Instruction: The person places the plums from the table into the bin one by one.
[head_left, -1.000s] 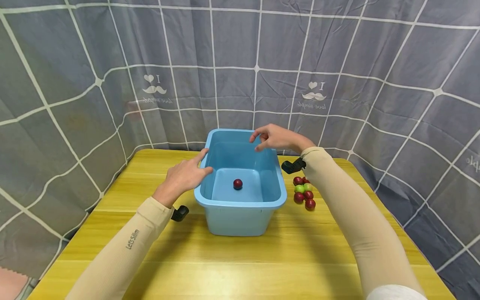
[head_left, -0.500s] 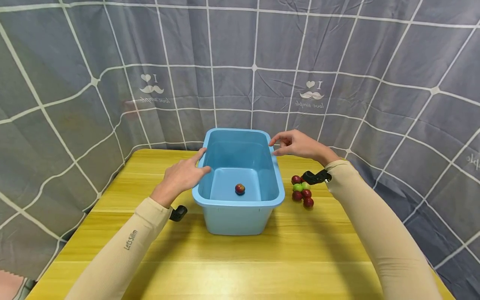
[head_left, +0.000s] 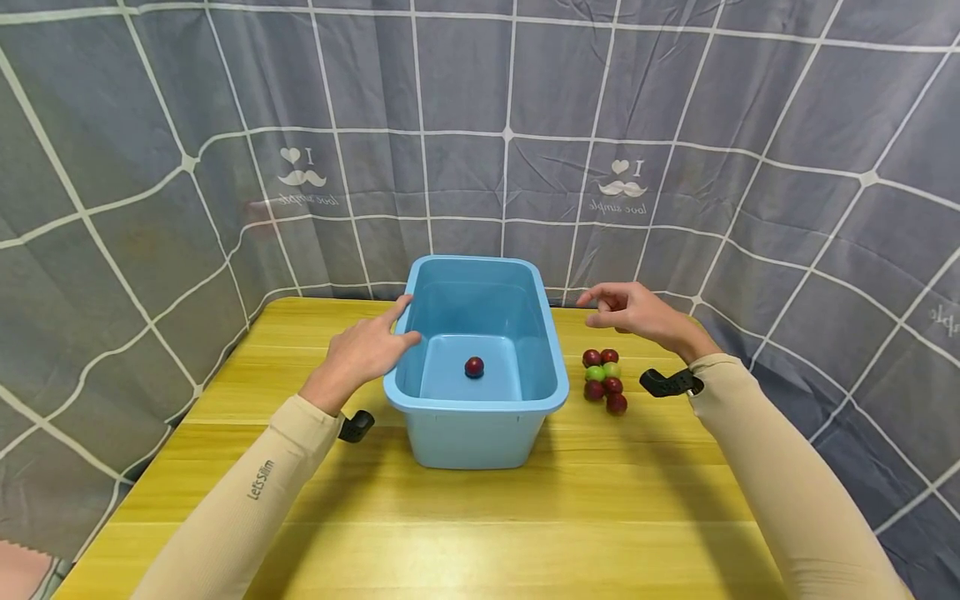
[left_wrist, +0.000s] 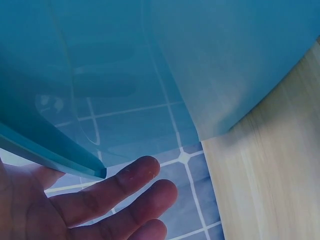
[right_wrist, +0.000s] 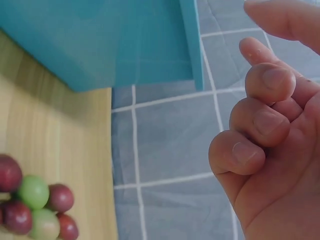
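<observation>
- On the far left I see the grey curtain (head_left: 135, 167) with white grid lines; it goes behind the whole desk (head_left: 465, 517).
- My left hand (head_left: 363, 354) rests on the left rim of the bin (head_left: 480, 433). Its fingers (left_wrist: 107, 187) are straight and a little spread, and they pinch nothing. In the left wrist view the rim edge lies just across the palm and the fingers reach past it.
- A black camera mount (head_left: 358, 425) sits at my left wrist, just beside the bin's near left corner.
- The blue bin stands upright in the middle of the desk, near the back edge. One dark red ball (head_left: 474, 367) lies on its floor, about in the middle, and touches no wall.
- Right of the bin, near but apart from it, a small cluster of balls (head_left: 603, 381) lies on the desk: dark red ones and green ones, touching each other.
- My right hand (head_left: 637, 315) hovers above the desk, behind and a little to the right of the cluster. Its fingers (right_wrist: 262, 122) are loosely curled in the right wrist view, the forefinger more stretched out, and they hold nothing.
- The right wrist mount (head_left: 670, 383) is just to the right of the cluster.
</observation>
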